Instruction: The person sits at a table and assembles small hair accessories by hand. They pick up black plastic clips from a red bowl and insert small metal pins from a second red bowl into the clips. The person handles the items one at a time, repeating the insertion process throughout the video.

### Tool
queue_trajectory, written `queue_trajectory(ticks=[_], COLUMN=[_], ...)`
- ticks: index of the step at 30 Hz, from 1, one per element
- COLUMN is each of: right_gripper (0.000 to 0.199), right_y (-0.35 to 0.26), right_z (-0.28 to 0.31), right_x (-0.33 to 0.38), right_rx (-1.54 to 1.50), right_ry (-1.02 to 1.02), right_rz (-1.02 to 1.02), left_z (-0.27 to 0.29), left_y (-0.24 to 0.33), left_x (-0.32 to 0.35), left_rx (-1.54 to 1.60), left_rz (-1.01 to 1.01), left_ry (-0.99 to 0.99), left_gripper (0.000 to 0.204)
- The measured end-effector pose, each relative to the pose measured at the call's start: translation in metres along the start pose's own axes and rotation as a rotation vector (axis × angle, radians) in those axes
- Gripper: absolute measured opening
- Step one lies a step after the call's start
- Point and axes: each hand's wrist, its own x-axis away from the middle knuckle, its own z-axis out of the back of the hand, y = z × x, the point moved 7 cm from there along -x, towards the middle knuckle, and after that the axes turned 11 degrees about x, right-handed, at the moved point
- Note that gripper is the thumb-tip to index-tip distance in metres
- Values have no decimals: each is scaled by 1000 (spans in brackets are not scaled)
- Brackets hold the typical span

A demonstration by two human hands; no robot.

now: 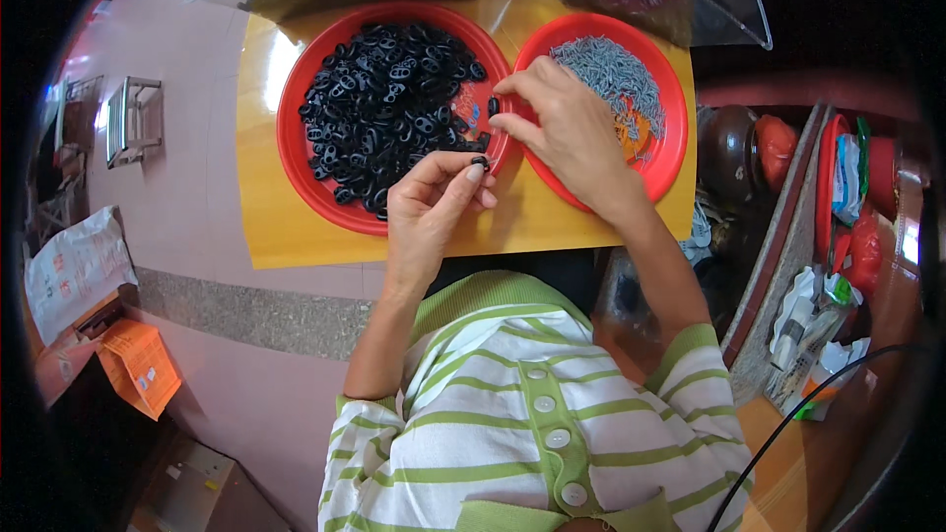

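Small black oval plastic pieces with two holes [379, 103] fill a round red tray [296, 172] on the left of the table. My left hand [434, 199] is closed at this tray's near right rim, thumb and forefinger pinching a small black plastic piece [480, 164]. Above it, my right hand [567, 123] reaches over the gap between two trays. Another black plastic piece [494, 106] stands edge-on between its thumb and forefinger tips. Beneath my right hand, a second red tray [675, 138] holds many small grey screws [613, 69], partly hidden by the hand.
Both trays rest on a yellow table [261, 236]. Along its far edge stand clear plastic bins [680, 10] of more black pieces. A shelf with bags and packets [803, 315] lies to the right. On the left are a metal stool [133, 121] and a white sack [79, 271].
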Motion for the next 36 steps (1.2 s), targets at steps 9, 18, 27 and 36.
queue_trajectory(ticks=[9,18,27,36], right_gripper=[17,14,17,21], right_y=[-24,1,10,16], right_z=[-29,-2,-14,-7], right_x=[-19,7,56,71], right_rx=[319,-624,-1251,-1368], right_ry=[-141,-76,-57,51], right_rz=[-19,-204,-432,-461], left_z=[7,8,-14,-30], left_y=[0,0,7,-1], left_x=[-2,-2,5,5], left_rx=[21,75,11,-22], left_rz=[10,-7,-47,-27], left_ry=[21,32,20,-19], left_gripper=[13,14,14,13])
